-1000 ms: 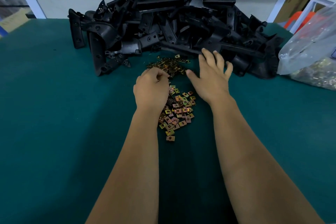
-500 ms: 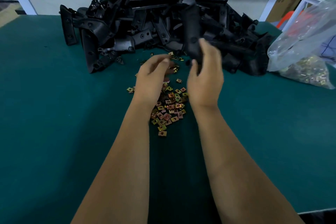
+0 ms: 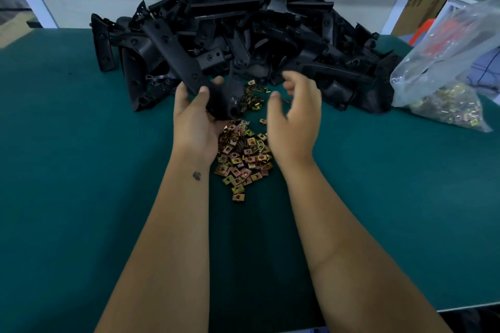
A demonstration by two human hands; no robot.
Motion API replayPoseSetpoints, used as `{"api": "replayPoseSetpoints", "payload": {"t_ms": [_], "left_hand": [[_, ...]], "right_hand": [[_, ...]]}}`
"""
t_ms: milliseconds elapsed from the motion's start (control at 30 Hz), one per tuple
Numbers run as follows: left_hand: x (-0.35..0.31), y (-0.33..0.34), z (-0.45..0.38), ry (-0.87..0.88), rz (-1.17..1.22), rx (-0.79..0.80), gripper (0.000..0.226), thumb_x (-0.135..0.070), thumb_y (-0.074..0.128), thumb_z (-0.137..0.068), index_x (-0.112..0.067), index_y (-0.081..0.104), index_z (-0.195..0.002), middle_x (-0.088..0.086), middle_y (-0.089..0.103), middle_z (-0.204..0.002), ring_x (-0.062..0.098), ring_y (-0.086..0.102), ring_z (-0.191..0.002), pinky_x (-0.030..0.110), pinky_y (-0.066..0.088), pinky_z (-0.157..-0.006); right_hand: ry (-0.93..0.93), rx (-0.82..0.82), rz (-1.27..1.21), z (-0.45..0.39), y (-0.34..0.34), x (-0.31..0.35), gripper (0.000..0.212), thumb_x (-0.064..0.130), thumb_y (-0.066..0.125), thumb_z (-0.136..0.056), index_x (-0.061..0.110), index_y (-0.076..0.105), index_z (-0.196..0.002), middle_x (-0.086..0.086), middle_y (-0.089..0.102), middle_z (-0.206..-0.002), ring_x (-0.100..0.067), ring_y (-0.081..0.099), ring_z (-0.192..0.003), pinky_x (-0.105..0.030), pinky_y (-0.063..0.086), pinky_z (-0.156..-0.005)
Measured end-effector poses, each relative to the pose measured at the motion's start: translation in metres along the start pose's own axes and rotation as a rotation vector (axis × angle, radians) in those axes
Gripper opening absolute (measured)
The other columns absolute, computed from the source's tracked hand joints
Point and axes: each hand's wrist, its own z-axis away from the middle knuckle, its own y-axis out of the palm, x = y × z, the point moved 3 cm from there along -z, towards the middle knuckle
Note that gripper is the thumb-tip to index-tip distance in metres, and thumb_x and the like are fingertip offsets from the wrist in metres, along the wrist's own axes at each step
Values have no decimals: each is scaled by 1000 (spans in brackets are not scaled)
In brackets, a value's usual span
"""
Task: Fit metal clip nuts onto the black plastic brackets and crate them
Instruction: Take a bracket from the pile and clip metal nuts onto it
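Left hand (image 3: 193,119) has the bracket (image 3: 186,69), palm up, thumb curled over the near end and fingers wrapped underneath, so the long black strip angles up and away toward the pile with its holed face showing, which looks like the way to present an edge for a clip. Right hand (image 3: 293,116) hangs just beside it, fingers loosely curved with thumb and forefinger a little apart; whether a nut sits between them I cannot tell, nothing shows there. Directly beneath both hands lies the scatter of clip nuts (image 3: 243,159), brass-coloured squares spread on the green table mat (image 3: 81,170), with a smaller cluster of them (image 3: 253,97) farther up, right against the foot of the heap. That placement reads as deliberate: nuts within a finger's drop, brackets straight ahead. Behind, the heap of black plastic brackets (image 3: 257,35) is still tall, so the job seems early. Off to the right a clear plastic bag (image 3: 446,76) slumps on the mat with more brassy hardware inside. No crate is in sight.
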Motion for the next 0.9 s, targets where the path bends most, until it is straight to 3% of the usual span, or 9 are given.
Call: {"api": "replayPoseSetpoints", "payload": {"t_ms": [100, 167, 233, 333, 433, 600, 767, 900], "left_hand": [[0, -4, -3, -28, 61, -46, 25, -1, 45, -102, -22, 52, -114, 6, 70, -116, 17, 71, -98, 37, 58, -76], [0, -6, -4, -21, 69, -65, 25, 1, 49, -100, -19, 50, -115, 5, 70, -112, 14, 71, -92, 35, 58, -72], [2, -6, -5, -20, 63, -83, 28, 2, 52, -99, -16, 48, -120, 6, 69, -112, 15, 70, -95, 34, 58, -72], [5, -6, -7, -29, 48, -98, 29, 4, 51, -98, -14, 47, -120, 9, 67, -113, 17, 68, -98, 32, 57, -71], [5, -6, -10, -21, 64, -122, 27, 6, 51, -97, -13, 47, -116, 8, 67, -107, 16, 68, -95, 31, 57, -72], [11, -4, -10, 4, 117, -153, 25, 3, 58, -93, -14, 48, -109, 6, 63, -96, 13, 68, -78, 31, 57, -73], [18, -2, -13, 48, 59, -178, 26, -4, 64, -91, -15, 46, -107, 4, 57, -96, 15, 62, -82, 27, 55, -71], [20, 2, -15, 27, 59, -177, 40, -7, 66, -90, -12, 45, -124, 6, 59, -107, 18, 64, -91, 33, 57, -82]], "right_hand": [[218, 222, 87, -5, 4, -21, 35, 25, 50, -95, 16, 57, -128, 3, 58, -116, -19, 51, -114, -46, 43, -99], [294, 406, 165, -4, 12, -27, 56, 42, 52, -93, 21, 42, -144, -1, 53, -135, -23, 44, -128, -46, 36, -108], [213, 583, 289, 0, 21, -26, 73, 59, 51, -88, 26, 33, -150, -2, 48, -144, -26, 38, -135, -45, 27, -110], [-2, 753, 393, 6, 31, -19, 71, 66, 52, -84, 28, 46, -144, 0, 49, -144, -23, 35, -134, -39, 23, -106], [-81, 787, 320, 9, 36, -13, 60, 58, 61, -83, 24, 59, -133, 1, 57, -131, -21, 41, -125, -38, 31, -102], [11, 699, 225, 10, 46, -3, 31, 35, 67, -85, 17, 72, -110, -4, 59, -107, -25, 46, -110, -41, 42, -93], [65, 650, 239, 10, 54, 2, 15, 24, 61, -86, 12, 69, -92, -9, 61, -101, -32, 48, -105, -45, 44, -86], [78, 637, 198, 8, 53, 1, 12, 18, 56, -88, 11, 64, -83, -10, 64, -92, -33, 51, -99, -44, 46, -79]]}}
